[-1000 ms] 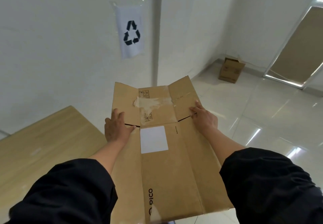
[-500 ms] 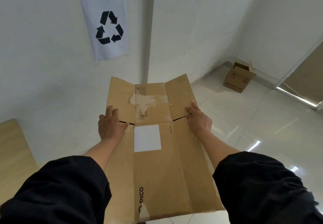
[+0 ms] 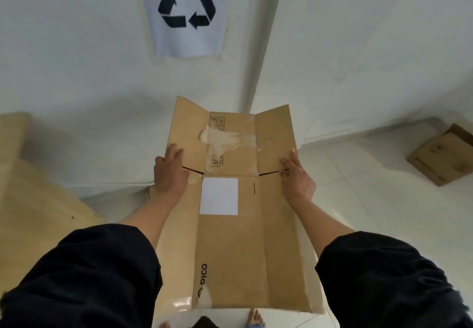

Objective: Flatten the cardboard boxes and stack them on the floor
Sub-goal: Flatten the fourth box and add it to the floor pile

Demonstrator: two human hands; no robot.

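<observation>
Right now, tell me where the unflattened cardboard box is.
In the head view, the unflattened box sits on the floor at the far right, near the base of the wall, beyond the right hand.

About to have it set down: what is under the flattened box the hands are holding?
Below the flattened box, white floor tiles and toes show at its near edge, more cardboard lies to its left. Directly beneath is covered.

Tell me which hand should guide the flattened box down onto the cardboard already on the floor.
Left, probably. The left hand grips the flattened box on the side nearest the floor cardboard; the right hand holds the far edge.
</observation>
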